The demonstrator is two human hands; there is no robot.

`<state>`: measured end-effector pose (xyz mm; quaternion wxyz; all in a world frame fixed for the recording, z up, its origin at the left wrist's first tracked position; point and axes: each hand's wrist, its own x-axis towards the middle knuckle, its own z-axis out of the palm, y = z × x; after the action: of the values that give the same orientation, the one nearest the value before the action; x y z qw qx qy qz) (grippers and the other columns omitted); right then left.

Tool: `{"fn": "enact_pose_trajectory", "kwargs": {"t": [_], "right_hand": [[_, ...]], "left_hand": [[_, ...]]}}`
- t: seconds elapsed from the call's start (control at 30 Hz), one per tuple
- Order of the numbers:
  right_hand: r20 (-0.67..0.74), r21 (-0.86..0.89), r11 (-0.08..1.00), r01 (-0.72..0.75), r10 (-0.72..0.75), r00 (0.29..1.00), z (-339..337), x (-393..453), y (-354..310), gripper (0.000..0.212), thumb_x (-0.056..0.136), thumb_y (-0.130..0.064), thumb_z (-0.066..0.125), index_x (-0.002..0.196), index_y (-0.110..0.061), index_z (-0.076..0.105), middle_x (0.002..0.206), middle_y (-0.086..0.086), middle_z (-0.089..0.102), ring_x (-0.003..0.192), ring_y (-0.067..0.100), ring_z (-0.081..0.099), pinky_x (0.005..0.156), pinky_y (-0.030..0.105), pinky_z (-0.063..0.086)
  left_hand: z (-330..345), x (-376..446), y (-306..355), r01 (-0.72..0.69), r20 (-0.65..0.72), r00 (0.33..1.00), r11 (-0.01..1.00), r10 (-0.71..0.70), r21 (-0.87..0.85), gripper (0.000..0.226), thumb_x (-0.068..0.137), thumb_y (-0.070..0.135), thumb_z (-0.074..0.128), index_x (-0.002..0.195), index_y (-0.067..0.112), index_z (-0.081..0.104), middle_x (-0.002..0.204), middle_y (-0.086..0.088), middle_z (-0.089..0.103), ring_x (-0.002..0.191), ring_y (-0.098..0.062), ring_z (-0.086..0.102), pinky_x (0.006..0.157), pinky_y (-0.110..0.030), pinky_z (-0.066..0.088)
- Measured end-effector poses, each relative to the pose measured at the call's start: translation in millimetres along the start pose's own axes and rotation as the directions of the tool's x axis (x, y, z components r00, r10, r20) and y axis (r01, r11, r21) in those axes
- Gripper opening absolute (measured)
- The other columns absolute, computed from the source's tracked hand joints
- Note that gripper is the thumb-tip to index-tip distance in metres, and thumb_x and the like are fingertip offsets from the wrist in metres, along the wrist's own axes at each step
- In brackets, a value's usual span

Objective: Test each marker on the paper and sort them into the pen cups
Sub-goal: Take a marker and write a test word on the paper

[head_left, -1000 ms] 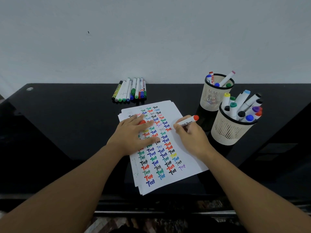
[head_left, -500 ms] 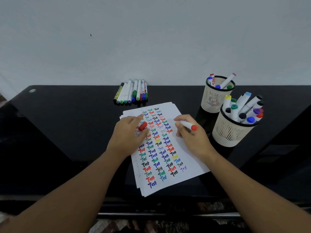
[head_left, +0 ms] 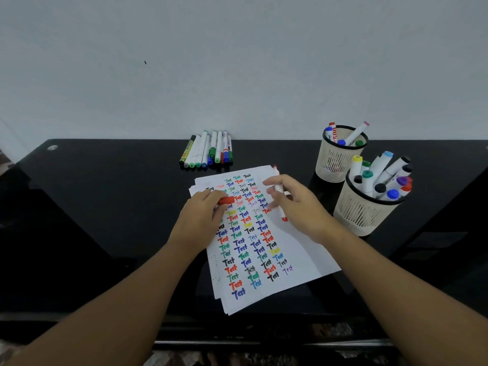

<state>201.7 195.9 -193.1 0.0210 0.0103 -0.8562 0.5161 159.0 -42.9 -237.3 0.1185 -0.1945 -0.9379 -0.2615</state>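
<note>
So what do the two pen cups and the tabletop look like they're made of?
The near pen cup and far pen cup look like cream moulded plastic, matte, with slotted walls and black rims. The tabletop looks like glossy black glass or lacquer: it reflects.

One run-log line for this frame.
stage: testing | left hand: holds red cap | right hand: holds uncapped marker over paper | untested markers: by wall | cups: both hold markers

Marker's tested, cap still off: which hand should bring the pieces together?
Probably left: the left hand pinches the red cap, free to move toward the marker gripped by the right hand.
</note>
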Motion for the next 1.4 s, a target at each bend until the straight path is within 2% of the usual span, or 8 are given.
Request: {"fn": "enact_pose_trajectory", "kwargs": {"t": [0.07, 0.13, 0.23, 0.93, 1.13, 1.27, 1.33, 1.4], "right_hand": [[0.059, -0.067, 0.998, 0.019, -0.015, 0.998, 3.1, 2.7, 1.5, 0.038, 0.109, -0.029, 0.053, 0.136, -0.053, 0.043, 0.135, -0.006, 0.061, 0.095, 0.01, 0.073, 0.093, 0.036, 0.058], [0.136, -0.263, 0.964, 0.041, -0.005, 0.991, 4.8, 4.0, 4.4, 0.047, 0.106, -0.029, 0.058, 0.143, -0.047, 0.035, 0.139, 0.0, 0.062, 0.108, 0.016, 0.07, 0.102, 0.041, 0.055], [0.127, -0.494, 0.864, 0.097, -0.039, 0.991, 5.6, 8.1, 6.6, 0.036, 0.104, -0.034, 0.062, 0.139, -0.034, 0.056, 0.134, -0.007, 0.067, 0.114, 0.016, 0.065, 0.095, 0.04, 0.057], [0.219, -0.621, 0.722, 0.305, -0.214, 0.952, 18.3, 20.3, 0.9, 0.032, 0.108, -0.032, 0.054, 0.139, -0.038, 0.058, 0.124, -0.01, 0.066, 0.11, 0.013, 0.059, 0.097, 0.041, 0.047], [0.281, -0.704, 0.607, 0.369, -0.238, 0.93, 18.9, 16.1, -5.9, 0.045, 0.108, -0.046, 0.046, 0.151, -0.038, 0.036, 0.142, -0.01, 0.059, 0.119, 0.013, 0.059, 0.114, 0.041, 0.028], [0.274, -0.692, 0.619, 0.372, -0.251, 0.928, 19.6, 18.2, -6.2, 0.053, 0.111, -0.04, 0.04, 0.159, -0.038, 0.019, 0.145, -0.003, 0.056, 0.107, 0.016, 0.064, 0.097, 0.035, 0.047], [0.239, -0.641, 0.69, 0.338, -0.238, 0.941, 17.6, 16.7, -5.5, 0.059, 0.111, -0.039, 0.038, 0.16, -0.045, 0.007, 0.13, -0.003, 0.058, 0.085, 0.013, 0.063, 0.071, 0.03, 0.054], [0.229, -0.601, 0.736, 0.312, -0.215, 0.949, 15.0, 14.8, -5.5, 0.065, 0.111, -0.036, 0.036, 0.158, -0.055, -0.005, 0.114, -0.004, 0.055, 0.078, 0.015, 0.06, 0.065, 0.035, 0.056]], "left_hand": [[-0.7, -1.5, 0.2, 0.006, 0.0, 1.0, 1.0, -0.006, -0.012, 0.028, 0.104, 0.027, 0.055, 0.131, 0.024, 0.06, 0.121, 0.006, 0.063, 0.105, -0.006, 0.051, 0.088, -0.025, 0.044], [-0.7, -1.6, 0.8, 0.01, 0.0, 1.0, 1.0, -0.01, -0.017, 0.029, 0.104, 0.026, 0.054, 0.133, 0.024, 0.059, 0.123, 0.005, 0.064, 0.106, -0.006, 0.052, 0.088, -0.024, 0.043], [-0.6, -1.2, 0.5, 0.03, 0.011, 1.0, 0.999, -0.03, -0.015, 0.032, 0.105, 0.029, 0.052, 0.136, 0.025, 0.056, 0.127, 0.004, 0.063, 0.111, -0.01, 0.054, 0.091, -0.026, 0.046], [-1.8, -4.3, 1.3, -0.142, 0.013, 0.99, 0.99, 0.142, 0.02, 0.032, 0.103, 0.027, 0.057, 0.134, 0.019, 0.063, 0.119, 0.002, 0.069, 0.105, -0.015, 0.061, 0.088, -0.027, 0.046], [-8.4, -6.7, 8.9, -0.099, 0.021, 0.995, 0.995, 0.099, 0.003, 0.04, 0.102, 0.032, 0.058, 0.141, 0.024, 0.056, 0.123, 0.0, 0.069, 0.109, -0.017, 0.062, 0.085, -0.022, 0.04], [-10.4, -4.9, 13.1, 0.048, 0.085, 0.995, 0.999, -0.046, -0.025, 0.07, 0.097, 0.05, 0.061, 0.158, 0.035, 0.028, 0.139, 0.003, 0.058, 0.127, -0.014, 0.05, 0.095, -0.024, 0.037], [-9.5, -4.1, 11.7, 0.081, 0.102, 0.991, 0.997, -0.082, 0.011, 0.081, 0.093, 0.061, 0.06, 0.16, 0.034, 0.023, 0.148, 0.003, 0.051, 0.135, -0.016, 0.044, 0.108, -0.033, 0.036], [-7.7, -3.2, 10.2, 0.051, 0.113, 0.992, 0.997, -0.058, 0.064, 0.085, 0.089, 0.07, 0.056, 0.159, 0.03, 0.027, 0.155, 0.003, 0.045, 0.142, -0.017, 0.039, 0.117, -0.038, 0.03]]}}
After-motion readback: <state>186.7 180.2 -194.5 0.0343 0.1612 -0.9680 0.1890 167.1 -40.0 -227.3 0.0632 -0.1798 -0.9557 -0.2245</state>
